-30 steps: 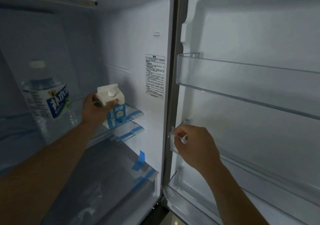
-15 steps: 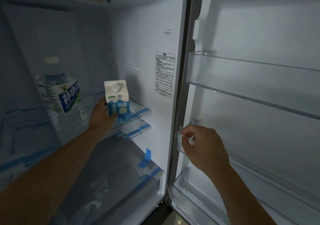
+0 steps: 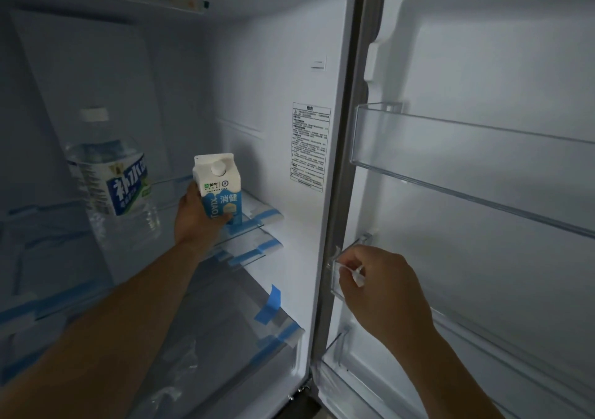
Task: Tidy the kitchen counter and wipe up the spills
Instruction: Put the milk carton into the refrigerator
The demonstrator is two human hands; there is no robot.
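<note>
Inside the open fridge, I see the left hand (image 3: 197,219) reaching to the glass shelf (image 3: 257,223) at the right wall. Its fingers and thumb are wrapped around the lower part of a small white and blue milk carton (image 3: 219,186). The carton stands upright with its round white cap toward me, right at the front edge of this shelf; I cannot tell if its bottom already touches the glass. To the left of the carton, a little apart, a large clear water bottle (image 3: 112,186) with a blue and green label stands upright.

On the door side, the right hand (image 3: 383,293) has its fingers curled over the near corner of a clear door bin (image 3: 335,281) and grips its rim. Strips of blue tape (image 3: 269,304) stick on the shelf edges.
</note>
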